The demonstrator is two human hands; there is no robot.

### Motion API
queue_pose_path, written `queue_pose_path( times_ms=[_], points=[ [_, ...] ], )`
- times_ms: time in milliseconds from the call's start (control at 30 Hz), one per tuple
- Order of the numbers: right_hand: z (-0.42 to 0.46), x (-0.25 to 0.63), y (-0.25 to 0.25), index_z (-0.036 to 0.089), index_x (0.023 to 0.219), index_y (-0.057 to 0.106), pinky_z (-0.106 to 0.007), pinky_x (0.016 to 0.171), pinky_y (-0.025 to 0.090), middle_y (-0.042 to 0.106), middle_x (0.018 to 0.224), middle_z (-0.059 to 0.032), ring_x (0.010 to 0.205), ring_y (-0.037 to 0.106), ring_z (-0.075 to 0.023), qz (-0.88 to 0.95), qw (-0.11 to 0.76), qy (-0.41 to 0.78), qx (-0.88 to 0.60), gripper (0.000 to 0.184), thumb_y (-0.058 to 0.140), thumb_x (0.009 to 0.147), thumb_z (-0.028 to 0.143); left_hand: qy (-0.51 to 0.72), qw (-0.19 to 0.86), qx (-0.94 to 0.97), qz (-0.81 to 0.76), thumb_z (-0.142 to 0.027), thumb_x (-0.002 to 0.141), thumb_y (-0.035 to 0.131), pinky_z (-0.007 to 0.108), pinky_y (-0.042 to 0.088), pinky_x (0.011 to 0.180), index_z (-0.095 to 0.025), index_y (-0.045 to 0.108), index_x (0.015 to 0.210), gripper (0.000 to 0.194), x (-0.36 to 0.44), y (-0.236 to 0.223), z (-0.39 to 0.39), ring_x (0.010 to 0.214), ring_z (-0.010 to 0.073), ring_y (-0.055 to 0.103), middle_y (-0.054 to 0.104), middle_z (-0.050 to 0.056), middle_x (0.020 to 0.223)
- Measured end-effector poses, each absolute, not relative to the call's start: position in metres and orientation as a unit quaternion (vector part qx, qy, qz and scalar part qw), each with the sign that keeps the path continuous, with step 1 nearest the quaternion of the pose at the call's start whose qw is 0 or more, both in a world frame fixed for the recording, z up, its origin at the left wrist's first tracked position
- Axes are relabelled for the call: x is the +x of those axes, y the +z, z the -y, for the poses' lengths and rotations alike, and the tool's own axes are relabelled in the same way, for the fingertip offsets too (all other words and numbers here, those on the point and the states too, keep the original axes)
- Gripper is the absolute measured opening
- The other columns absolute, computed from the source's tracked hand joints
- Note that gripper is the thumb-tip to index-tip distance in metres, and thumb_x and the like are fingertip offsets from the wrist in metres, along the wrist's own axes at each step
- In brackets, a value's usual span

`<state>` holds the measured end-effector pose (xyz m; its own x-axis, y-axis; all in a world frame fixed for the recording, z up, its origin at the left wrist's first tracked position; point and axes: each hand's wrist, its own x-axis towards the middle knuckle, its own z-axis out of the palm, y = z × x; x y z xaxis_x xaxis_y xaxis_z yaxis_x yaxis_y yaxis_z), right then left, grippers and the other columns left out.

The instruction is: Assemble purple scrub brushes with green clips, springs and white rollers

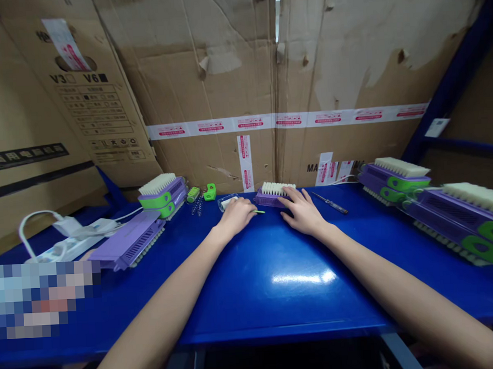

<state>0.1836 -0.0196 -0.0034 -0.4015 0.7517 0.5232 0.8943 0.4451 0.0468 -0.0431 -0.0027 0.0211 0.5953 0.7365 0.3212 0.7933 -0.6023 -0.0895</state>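
Note:
A small purple brush with white bristles (271, 192) lies bristles-up at the far middle of the blue table (276, 271). My right hand (303, 210) rests on its right end, fingers curled over the purple body. My left hand (236, 213) is closed just left of the brush, pinching a thin green stick (259, 211) that points toward the brush. A small clear bag (226, 201) lies under the far side of my left hand.
Stacks of purple brushes with green parts lie at the left (149, 222) and right (438, 207). Green clips (209, 192) and small metal springs (196, 207) sit behind my left hand. A screwdriver (329, 202) lies right of the brush. A white power strip (68, 243) sits far left. Cardboard boxes wall the back.

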Motion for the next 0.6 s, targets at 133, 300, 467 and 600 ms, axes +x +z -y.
queue_pose_path(
  times_ms=[133,300,467,600],
  points=[
    [0.019,0.184,-0.005,0.017,0.125,0.055,-0.054,0.109,0.022,0.037,0.144,-0.016,0.134,0.031,-0.0299,0.82,0.224,-0.165,-0.501,0.043,0.05,0.084,0.028,-0.116,0.086,-0.91,0.389,-0.043,0.089,0.045,0.035,0.042,0.082,-0.022,0.067,0.106,0.034,-0.027,0.015,0.013,0.094,0.023,0.059,0.067,0.008,0.1],
    [0.019,0.184,-0.005,0.019,0.127,0.054,-0.055,0.109,0.02,0.034,0.146,-0.0161,0.137,0.026,-0.0318,0.806,0.217,-0.173,-0.523,0.046,0.053,0.083,0.028,-0.135,0.117,-0.892,0.415,-0.047,0.09,0.041,0.036,0.042,0.085,-0.018,0.067,0.101,0.041,-0.033,0.023,0.01,0.096,0.0236,0.058,0.066,0.01,0.098],
    [0.02,0.183,-0.003,0.019,0.13,0.052,-0.055,0.11,0.019,0.031,0.147,-0.0159,0.138,0.024,-0.0322,0.798,0.202,-0.164,-0.543,0.047,0.053,0.084,0.029,-0.156,0.173,-0.761,0.605,-0.035,0.092,0.036,0.039,0.043,0.081,-0.011,0.065,0.095,0.038,-0.062,0.039,0.0,0.097,0.0293,0.057,0.064,0.017,0.096],
    [0.02,0.183,-0.003,0.019,0.131,0.051,-0.055,0.11,0.019,0.03,0.148,-0.0164,0.138,0.023,-0.0324,0.796,0.197,-0.16,-0.549,0.048,0.053,0.084,0.031,-0.137,0.171,-0.627,0.748,-0.025,0.086,0.04,0.043,0.042,0.082,-0.006,0.062,0.104,0.034,-0.094,0.039,-0.009,0.107,0.0357,0.053,0.06,0.024,0.108]
  ],
)
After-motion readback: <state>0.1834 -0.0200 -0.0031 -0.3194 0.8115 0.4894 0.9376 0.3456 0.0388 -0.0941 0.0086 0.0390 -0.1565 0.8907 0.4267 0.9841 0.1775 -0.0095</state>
